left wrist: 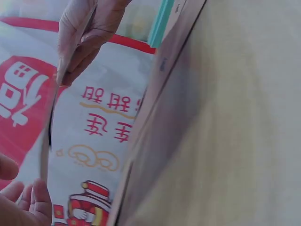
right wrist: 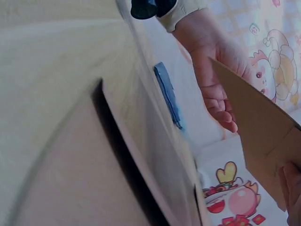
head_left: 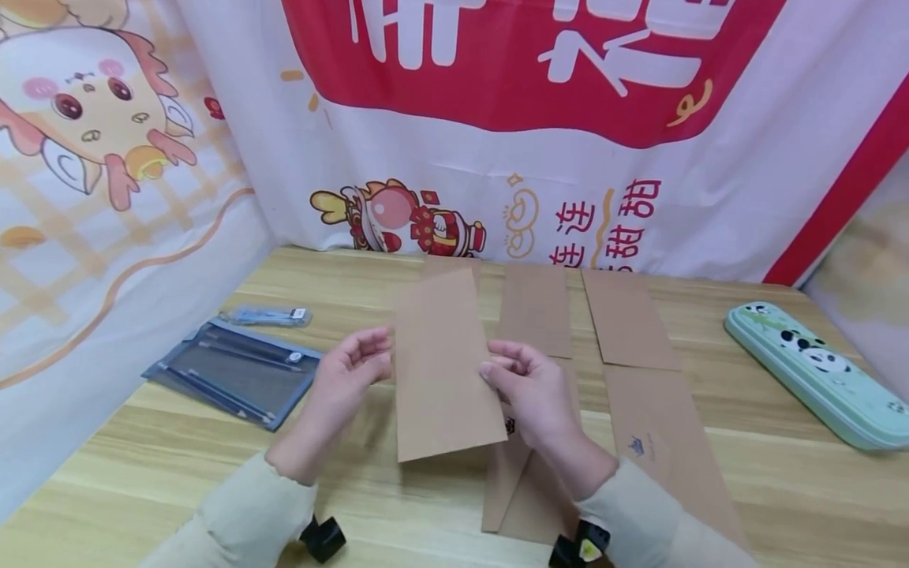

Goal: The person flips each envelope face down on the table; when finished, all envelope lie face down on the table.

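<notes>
A plain brown paper envelope (head_left: pixel 443 371) stands tilted up in front of me, its broad face toward the head camera. My right hand (head_left: pixel 533 386) pinches its right edge, thumb on the near face. At the opposite edge is my left hand (head_left: pixel 351 371), fingertips right beside the paper with relaxed fingers. The right wrist view shows the left hand (right wrist: pixel 214 70) hanging loosely next to the envelope (right wrist: pixel 263 127). In the left wrist view the envelope (left wrist: pixel 43 165) appears nearly edge-on, with the right hand (left wrist: pixel 89 33) gripping its upper part.
More brown envelopes (head_left: pixel 632 323) lie in columns behind and to the right, one printed with a small blue crown. A blue mesh pouch of pencils (head_left: pixel 237 371) and a small blue packet (head_left: pixel 266 316) lie left. A mint panda pencil case (head_left: pixel 817 371) lies right.
</notes>
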Demonstrator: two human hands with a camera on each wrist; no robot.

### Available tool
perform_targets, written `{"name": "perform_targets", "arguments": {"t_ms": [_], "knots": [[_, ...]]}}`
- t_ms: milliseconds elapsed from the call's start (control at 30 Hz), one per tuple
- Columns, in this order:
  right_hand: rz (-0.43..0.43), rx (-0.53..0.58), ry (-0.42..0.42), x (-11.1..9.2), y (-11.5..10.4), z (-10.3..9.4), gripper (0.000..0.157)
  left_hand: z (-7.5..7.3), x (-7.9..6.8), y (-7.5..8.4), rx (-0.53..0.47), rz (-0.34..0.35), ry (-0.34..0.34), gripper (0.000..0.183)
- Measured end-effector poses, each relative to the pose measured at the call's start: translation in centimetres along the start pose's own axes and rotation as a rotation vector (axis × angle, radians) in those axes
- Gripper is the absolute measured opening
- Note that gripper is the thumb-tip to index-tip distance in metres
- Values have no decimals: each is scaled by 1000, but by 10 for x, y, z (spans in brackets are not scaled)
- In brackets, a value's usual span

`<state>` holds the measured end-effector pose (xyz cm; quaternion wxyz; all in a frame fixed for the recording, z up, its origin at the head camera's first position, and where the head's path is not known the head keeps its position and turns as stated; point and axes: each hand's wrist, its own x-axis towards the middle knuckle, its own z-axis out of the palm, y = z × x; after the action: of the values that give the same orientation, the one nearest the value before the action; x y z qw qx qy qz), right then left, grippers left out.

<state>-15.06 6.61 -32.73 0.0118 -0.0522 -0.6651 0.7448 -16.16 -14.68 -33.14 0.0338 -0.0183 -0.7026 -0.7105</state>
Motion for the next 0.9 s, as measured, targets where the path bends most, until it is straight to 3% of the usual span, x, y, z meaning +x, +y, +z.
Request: {"name": "perform_targets", "arguments": {"t_ms": [133, 267, 367, 500, 633, 900], "knots": [[18, 77, -23, 0, 8, 2, 37, 0, -2, -11, -59, -73, -13, 40], [35, 55, -91, -1, 17, 2, 50, -2, -3, -14, -78, -140, -28, 42], [73, 6, -139, -1, 22, 1, 60, -7, -1, -18, -19, -142, -69, 43], [137, -88, -234, -2, 26, -1, 69, -20, -1, -23, 83, -120, -186, 44], [182, -181, -348, -5, 30, -2, 75, -32, -3, -23, 186, -149, -287, 45], [237, -270, -473, -9, 37, 0, 81, -42, -8, -23, 297, -217, -378, 47]]}}
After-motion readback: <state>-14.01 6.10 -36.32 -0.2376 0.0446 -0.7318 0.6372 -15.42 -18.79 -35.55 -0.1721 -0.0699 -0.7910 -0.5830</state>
